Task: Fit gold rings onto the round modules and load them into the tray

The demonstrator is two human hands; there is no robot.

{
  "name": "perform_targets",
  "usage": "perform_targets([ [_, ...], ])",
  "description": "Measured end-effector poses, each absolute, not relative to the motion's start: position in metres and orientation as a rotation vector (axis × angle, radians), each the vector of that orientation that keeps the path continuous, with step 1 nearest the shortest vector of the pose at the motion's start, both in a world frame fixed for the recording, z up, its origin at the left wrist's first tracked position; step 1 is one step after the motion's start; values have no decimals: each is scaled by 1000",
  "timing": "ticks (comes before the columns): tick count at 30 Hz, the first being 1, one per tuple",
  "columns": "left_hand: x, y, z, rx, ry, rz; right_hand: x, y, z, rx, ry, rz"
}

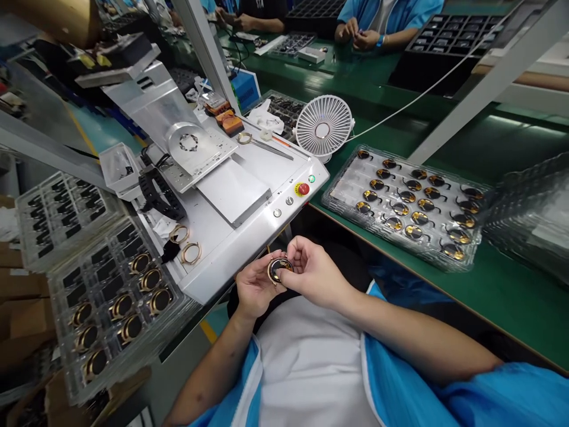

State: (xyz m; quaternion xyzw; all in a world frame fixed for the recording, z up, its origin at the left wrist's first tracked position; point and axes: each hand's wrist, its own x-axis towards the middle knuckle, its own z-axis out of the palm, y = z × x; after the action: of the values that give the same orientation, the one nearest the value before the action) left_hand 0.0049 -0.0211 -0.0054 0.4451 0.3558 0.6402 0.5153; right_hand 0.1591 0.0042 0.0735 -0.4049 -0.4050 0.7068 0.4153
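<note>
Close in front of my body, a round watch case [279,270] with a gold-coloured rim and a dark inside is held between both hands. My left hand [256,289] grips it from the left, fingers around its edge. My right hand [313,274] presses its thumb onto the case's face, with the other fingers curled at the far edge. Two gold rings [191,253] lie on the machine's left front corner. To the left, a clear tray [171,335] carries several gold-rimmed watch cases. Another clear tray [347,184] on the right holds several round black-and-gold parts with short tails.
A white machine [249,234] with a metal fixture [189,142] and a red stop button [303,189] stands ahead. Behind it are a small white fan [323,127] and tweezers [271,148]. Stacked clear trays [533,213] sit far right. Co-workers' hands [362,37] show across the green bench.
</note>
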Motion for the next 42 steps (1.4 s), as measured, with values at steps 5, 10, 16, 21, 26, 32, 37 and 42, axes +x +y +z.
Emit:
perform_targets([
  [5,5,-21,-5,1081,805,1552,159,5,70,-1029,-1063,1748],
  [10,4,-21,-9,1070,911,1545,159,5,66,-1004,-1045,1766],
  [16,3,-21,-12,1169,852,1604,160,12,63,-969,-969,1905],
  [21,4,-22,-11,1267,893,1599,173,21,54,-1107,-1078,2045],
  [26,5,-24,-7,1494,858,1579,177,21,40,-1032,-943,2200],
  [32,5,-26,-4,1317,979,1685,160,24,45,-989,-999,2113],
  [37,2,-21,3,947,1009,1701,148,79,54,-1137,-1173,1961],
  [42,-7,-26,15,921,951,1563,138,142,66,-1295,-998,1662],
])
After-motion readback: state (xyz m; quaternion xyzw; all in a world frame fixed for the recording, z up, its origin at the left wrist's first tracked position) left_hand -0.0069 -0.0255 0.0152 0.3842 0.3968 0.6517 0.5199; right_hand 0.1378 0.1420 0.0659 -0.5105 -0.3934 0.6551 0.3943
